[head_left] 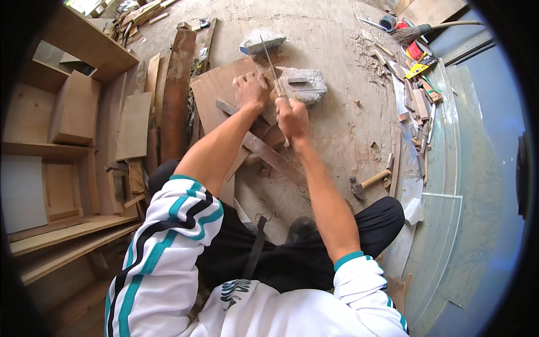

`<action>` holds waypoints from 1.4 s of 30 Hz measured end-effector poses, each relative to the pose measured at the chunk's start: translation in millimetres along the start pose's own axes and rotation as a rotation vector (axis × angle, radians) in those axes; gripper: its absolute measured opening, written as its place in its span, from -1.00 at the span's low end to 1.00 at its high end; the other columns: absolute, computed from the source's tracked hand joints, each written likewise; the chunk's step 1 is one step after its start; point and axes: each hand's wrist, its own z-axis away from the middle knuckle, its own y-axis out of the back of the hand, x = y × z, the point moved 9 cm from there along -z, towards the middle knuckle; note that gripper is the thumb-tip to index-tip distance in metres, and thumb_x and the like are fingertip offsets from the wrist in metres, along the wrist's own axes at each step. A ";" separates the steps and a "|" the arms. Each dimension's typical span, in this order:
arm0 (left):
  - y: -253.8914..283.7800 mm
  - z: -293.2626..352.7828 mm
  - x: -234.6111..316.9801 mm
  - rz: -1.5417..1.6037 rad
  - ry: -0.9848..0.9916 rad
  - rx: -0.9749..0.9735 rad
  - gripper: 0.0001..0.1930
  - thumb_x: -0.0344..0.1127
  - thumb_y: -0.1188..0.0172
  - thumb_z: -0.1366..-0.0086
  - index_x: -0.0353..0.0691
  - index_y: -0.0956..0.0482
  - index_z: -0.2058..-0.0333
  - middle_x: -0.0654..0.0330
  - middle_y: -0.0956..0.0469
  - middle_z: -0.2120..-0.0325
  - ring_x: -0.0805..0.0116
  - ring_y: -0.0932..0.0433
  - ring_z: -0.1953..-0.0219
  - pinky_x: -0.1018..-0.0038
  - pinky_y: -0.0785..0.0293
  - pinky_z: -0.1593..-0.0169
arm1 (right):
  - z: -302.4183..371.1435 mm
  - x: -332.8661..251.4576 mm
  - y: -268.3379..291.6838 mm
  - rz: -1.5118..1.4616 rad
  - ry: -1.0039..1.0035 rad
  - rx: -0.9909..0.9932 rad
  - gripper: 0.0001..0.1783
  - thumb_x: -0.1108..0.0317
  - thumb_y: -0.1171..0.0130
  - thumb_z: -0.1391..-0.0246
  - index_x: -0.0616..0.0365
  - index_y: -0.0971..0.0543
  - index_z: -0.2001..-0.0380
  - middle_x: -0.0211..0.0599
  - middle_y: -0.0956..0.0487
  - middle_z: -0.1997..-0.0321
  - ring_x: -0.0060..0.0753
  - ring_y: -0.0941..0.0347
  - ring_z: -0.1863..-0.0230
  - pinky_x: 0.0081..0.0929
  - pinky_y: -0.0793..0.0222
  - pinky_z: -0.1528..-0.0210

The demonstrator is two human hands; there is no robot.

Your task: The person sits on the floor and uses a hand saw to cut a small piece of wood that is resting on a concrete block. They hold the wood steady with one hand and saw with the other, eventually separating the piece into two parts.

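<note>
My right hand [292, 117] is closed around the wooden handle of a handsaw [267, 53], whose thin blade points away from me. Just left of the blade, my left hand [251, 90] has its fingers curled down on the far right part of a brown plywood board [210, 87]. The exact grip of its fingertips is hidden. Beyond the board lies a rough pale block [264, 40], partly behind the blade. A second pale block [309, 85] sits to the right, with a small dark piece [298, 81] on top. Wooden strips [269, 153] cross below my hands.
A hammer [370, 181] lies by my right knee. Wood offcuts [420, 104], a broom [412, 33] and glass sheets [449, 224] line the right side. Long planks [178, 95] and an open wooden cabinet [50, 146] stand left. Shavings and chips are scattered on the floor.
</note>
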 end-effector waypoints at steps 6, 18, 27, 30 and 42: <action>-3.6 6.6 11.5 -0.042 0.126 -0.215 -0.42 0.10 0.22 -0.45 -0.23 -0.41 -0.18 -0.20 -0.36 -0.20 -0.16 -0.14 -0.36 -0.07 -0.11 -0.34 | 3.8 5.2 10.9 -0.064 -0.088 -0.073 -0.54 0.07 -0.03 -0.11 0.34 -0.48 0.55 -0.08 -0.47 0.64 -0.24 -0.44 0.55 -0.32 -0.29 0.44; 3.1 -10.0 14.9 -0.176 0.344 -0.041 -0.46 0.08 0.11 -0.36 -0.19 -0.47 -0.10 -0.07 -0.42 -0.14 -0.04 -0.31 -0.24 -0.04 -0.15 -0.26 | 5.4 0.4 8.2 0.067 -0.015 -0.027 -0.49 0.04 -0.01 -0.12 0.36 -0.47 0.61 0.21 -0.51 0.58 0.17 -0.51 0.48 -0.04 -0.36 0.35; -1.1 -15.6 7.0 -0.181 0.398 0.026 -0.50 0.12 0.01 -0.26 -0.17 -0.63 0.15 0.02 -0.57 0.06 0.03 -0.44 -0.10 0.06 -0.27 -0.16 | 14.7 -25.5 15.8 0.058 -0.029 -0.028 -0.57 0.14 -0.07 -0.17 0.33 -0.44 0.57 0.23 -0.46 0.61 0.22 -0.48 0.51 -0.03 -0.33 0.41; -6.1 -13.1 9.3 -0.209 0.402 0.067 -0.61 0.03 -0.05 -0.21 -0.11 -0.65 0.20 0.10 -0.59 0.09 0.06 -0.45 -0.07 0.09 -0.31 -0.14 | 7.0 -35.5 21.5 0.036 -0.111 -0.052 -0.58 0.15 -0.07 -0.18 0.32 -0.45 0.55 0.18 -0.47 0.62 0.16 -0.48 0.55 -0.08 -0.33 0.43; 0.4 -15.9 3.4 -0.158 0.375 0.126 -0.64 -0.08 -0.08 -0.18 -0.14 -0.58 0.14 0.08 -0.54 0.08 0.03 -0.42 -0.10 0.09 -0.29 -0.17 | 45.8 -127.1 59.5 0.002 -0.689 -0.075 -0.59 0.19 -0.05 -0.24 0.33 -0.46 0.55 0.13 -0.46 0.63 0.10 -0.43 0.59 -0.14 -0.28 0.48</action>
